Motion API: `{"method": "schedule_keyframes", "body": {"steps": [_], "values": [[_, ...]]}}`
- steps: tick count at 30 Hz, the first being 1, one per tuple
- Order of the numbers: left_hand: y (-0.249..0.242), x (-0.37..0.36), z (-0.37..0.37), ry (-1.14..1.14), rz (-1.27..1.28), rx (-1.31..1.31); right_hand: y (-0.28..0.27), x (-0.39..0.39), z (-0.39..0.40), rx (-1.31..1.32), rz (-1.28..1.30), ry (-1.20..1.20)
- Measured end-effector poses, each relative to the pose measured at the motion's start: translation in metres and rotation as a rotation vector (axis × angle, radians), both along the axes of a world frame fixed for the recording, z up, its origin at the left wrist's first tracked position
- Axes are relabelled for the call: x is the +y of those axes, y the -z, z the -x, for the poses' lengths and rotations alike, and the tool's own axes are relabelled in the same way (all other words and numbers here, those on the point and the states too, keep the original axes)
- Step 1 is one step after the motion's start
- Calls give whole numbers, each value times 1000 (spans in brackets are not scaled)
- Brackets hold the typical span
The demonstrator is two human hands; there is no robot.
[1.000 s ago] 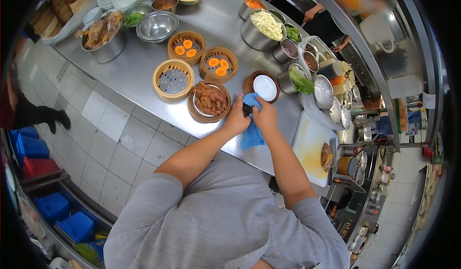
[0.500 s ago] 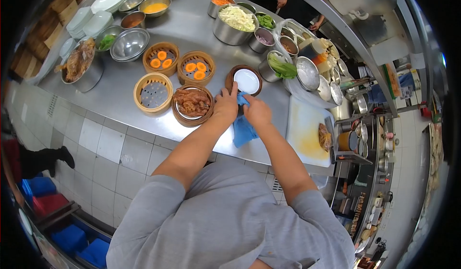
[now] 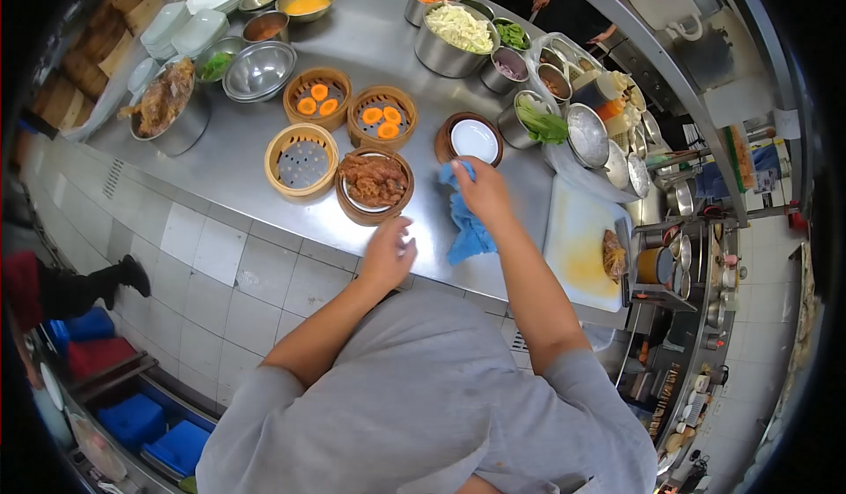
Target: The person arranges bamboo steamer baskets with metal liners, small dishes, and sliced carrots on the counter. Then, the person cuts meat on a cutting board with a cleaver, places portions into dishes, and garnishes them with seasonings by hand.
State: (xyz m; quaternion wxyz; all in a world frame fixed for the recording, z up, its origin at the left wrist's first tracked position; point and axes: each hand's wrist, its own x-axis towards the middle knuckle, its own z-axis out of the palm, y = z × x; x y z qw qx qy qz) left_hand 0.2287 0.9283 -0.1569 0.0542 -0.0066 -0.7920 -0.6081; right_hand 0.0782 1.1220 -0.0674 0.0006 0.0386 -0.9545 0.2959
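Observation:
My right hand (image 3: 486,196) grips a blue cloth (image 3: 471,230), which hangs down onto the steel table just below a dark round steamer basket holding a white plate (image 3: 476,141). My left hand (image 3: 388,252) is over the table's front edge, its fingers loosely bent and apart, holding nothing. Just above it stands a bamboo steamer (image 3: 344,196) with a plate of brown, sauced meat (image 3: 374,180). Behind that are two steamers with orange carrot slices (image 3: 382,122) (image 3: 318,98). A paler steamer (image 3: 302,162) beside them shows only its perforated base.
Pots of shredded cabbage (image 3: 458,29) and leafy greens (image 3: 542,124) stand at the back right. A cutting board (image 3: 573,260) with a piece of meat and a knife lies to the right. Metal bowls (image 3: 260,69) and a meat-filled pot (image 3: 181,128) are left. Another person's leg (image 3: 97,287) shows at far left.
My left hand has come away from the cloth, back and left toward the table edge. My right hand still holds the cloth, now hanging more loosely. The view has shifted slightly.

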Motion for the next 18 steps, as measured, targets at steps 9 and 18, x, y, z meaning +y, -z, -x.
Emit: {"method": "schedule_keyframes", "body": {"steps": [9, 18], "values": [[3, -79, 14, -403, -120, -70, 27, -88, 33, 72, -43, -323], [3, -84, 15, -397, -123, -101, 14, -62, 25, 243, 288, -323]]}}
